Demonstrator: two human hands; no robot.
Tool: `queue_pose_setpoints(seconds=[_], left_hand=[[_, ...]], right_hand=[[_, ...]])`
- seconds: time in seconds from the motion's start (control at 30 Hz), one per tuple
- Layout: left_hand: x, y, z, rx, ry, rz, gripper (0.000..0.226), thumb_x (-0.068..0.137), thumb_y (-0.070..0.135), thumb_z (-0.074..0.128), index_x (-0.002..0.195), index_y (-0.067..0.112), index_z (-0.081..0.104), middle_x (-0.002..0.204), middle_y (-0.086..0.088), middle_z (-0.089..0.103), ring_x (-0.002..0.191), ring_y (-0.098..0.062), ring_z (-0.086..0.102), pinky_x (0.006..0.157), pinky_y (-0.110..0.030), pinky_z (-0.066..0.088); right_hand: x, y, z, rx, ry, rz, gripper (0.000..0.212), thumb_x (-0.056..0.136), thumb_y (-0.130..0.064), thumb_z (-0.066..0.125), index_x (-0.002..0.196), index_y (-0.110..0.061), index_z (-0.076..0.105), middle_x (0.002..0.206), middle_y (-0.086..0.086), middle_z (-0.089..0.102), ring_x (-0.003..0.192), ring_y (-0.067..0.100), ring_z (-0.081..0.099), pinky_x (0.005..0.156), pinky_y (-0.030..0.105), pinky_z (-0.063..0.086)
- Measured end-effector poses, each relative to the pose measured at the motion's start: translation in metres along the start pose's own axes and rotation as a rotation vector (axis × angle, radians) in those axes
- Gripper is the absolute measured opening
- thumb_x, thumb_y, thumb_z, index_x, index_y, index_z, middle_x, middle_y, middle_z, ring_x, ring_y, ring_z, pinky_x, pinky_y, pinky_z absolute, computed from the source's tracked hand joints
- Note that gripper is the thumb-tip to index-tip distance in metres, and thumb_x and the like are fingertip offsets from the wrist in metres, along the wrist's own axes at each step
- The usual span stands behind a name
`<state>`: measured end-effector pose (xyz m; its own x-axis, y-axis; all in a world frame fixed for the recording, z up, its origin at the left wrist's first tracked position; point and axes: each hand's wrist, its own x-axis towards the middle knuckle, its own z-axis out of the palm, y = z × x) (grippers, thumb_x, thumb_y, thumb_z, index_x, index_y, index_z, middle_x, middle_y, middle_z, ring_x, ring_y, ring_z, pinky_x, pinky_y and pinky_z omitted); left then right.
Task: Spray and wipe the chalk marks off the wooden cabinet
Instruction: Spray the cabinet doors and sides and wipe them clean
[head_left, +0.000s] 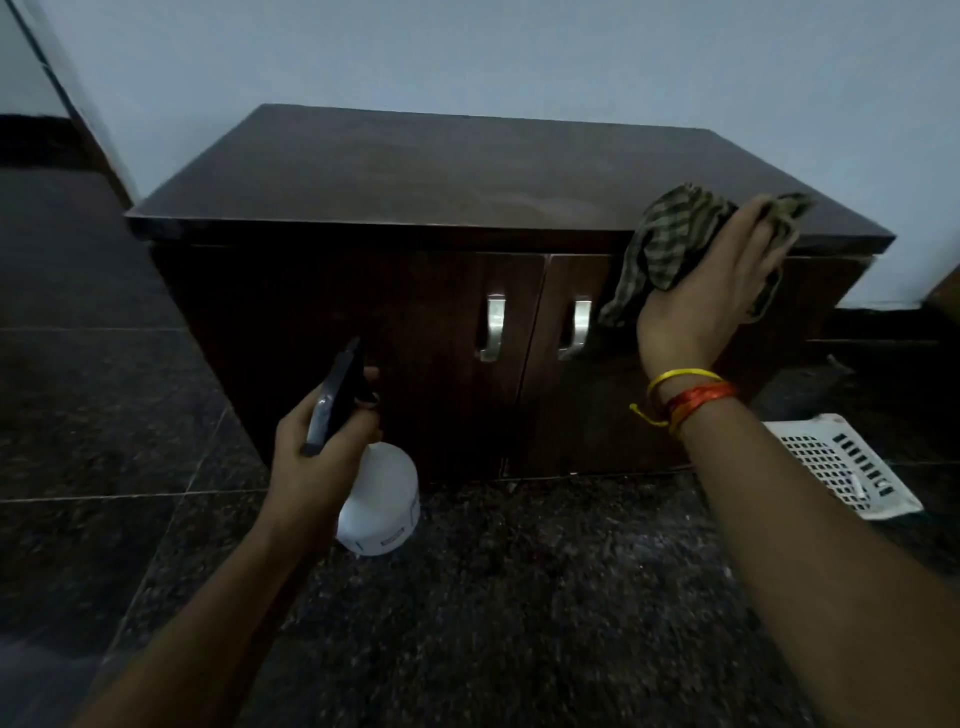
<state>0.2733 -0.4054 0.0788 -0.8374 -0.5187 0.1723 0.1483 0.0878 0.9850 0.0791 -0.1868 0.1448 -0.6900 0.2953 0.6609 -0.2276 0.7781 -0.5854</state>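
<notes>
Dim light falls on a dark brown wooden cabinet (467, 171) with two doors and a flat top, standing against a pale wall (519, 52) on a dark speckled stone floor (519, 597).

Seen from the head camera, the right hand (722, 291) is raised at the cabinet's front right edge, its fingers curled around a crumpled green checked cloth (670, 244). Part of the cloth lies on the top surface just beyond the fingers, and part hangs down over the right door below the palm. Yellow and red thread bands (685, 397) circle the wrist behind that hand. Two brushed metal handles (494, 326) sit on the doors to the left of the right hand, between the two hands.

The left hand (322, 441) is lower, in front of the left door, clenched around the black trigger head (337, 395) of a white plastic spray bottle (382, 499); the bottle's body hangs below the hand, above the floor. A faint pale smear shows on the cabinet top to the left of the cloth; whether it is chalk cannot be told. A white perforated plastic basket (841, 462) lies on the floor beneath the right forearm.
</notes>
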Motion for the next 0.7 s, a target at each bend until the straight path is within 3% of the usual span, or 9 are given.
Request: queue_pose_setpoints(seconds=[0.1, 0.27, 0.37, 0.53, 0.7], left_hand=[[0.0, -0.004, 0.005, 0.012, -0.028, -0.011, 0.023, 0.095, -0.001, 0.05, 0.09, 0.016, 0.065, 0.089, -0.016, 0.056, 0.079, -0.021, 0.052, 0.069, -0.035, 0.043], [0.0, -0.006, 0.015, 0.031, -0.062, -0.005, 0.026, 0.095, -0.002, 0.051, 0.1, 0.018, 0.066, 0.093, -0.027, 0.058, 0.078, -0.024, 0.053, 0.068, -0.033, 0.044], [0.002, -0.008, 0.018, 0.008, -0.082, -0.016, 0.021, 0.088, 0.011, 0.059, 0.097, 0.026, 0.069, 0.092, -0.022, 0.059, 0.078, -0.021, 0.055, 0.069, -0.033, 0.045], [0.003, -0.011, 0.02, 0.021, -0.089, -0.039, 0.024, 0.08, 0.022, 0.055, 0.096, 0.031, 0.069, 0.086, -0.011, 0.062, 0.077, -0.015, 0.059, 0.073, -0.032, 0.047], [0.005, -0.014, 0.021, 0.023, -0.095, -0.031, 0.021, 0.089, 0.01, 0.06, 0.101, 0.026, 0.068, 0.087, -0.012, 0.061, 0.077, -0.014, 0.059, 0.072, -0.034, 0.047]], right_hand=[[0.016, 0.023, -0.005, -0.005, 0.038, 0.006, 0.083, 0.078, 0.001, 0.053, 0.149, -0.004, 0.01, 0.157, 0.014, 0.014, 0.145, 0.037, 0.001, 0.116, 0.038, 0.008], [0.042, 0.059, -0.013, -0.022, 0.084, 0.012, 0.079, 0.079, -0.001, 0.047, 0.149, -0.002, 0.012, 0.157, 0.015, 0.012, 0.145, 0.037, 0.003, 0.116, 0.036, 0.004], [0.06, 0.083, -0.016, -0.029, 0.086, 0.009, 0.077, 0.081, -0.004, 0.047, 0.149, -0.001, 0.012, 0.157, 0.016, 0.01, 0.145, 0.037, 0.003, 0.116, 0.034, 0.004], [0.075, 0.108, -0.021, 0.152, 0.051, 0.091, 0.077, 0.085, -0.002, 0.047, 0.15, -0.002, 0.005, 0.158, 0.017, 0.004, 0.146, 0.026, 0.007, 0.109, 0.011, 0.006], [0.056, 0.119, -0.005, 0.222, 0.067, 0.21, 0.08, 0.082, -0.006, 0.044, 0.149, 0.001, 0.001, 0.158, 0.017, 0.008, 0.146, 0.026, 0.012, 0.118, 0.029, 0.011]])
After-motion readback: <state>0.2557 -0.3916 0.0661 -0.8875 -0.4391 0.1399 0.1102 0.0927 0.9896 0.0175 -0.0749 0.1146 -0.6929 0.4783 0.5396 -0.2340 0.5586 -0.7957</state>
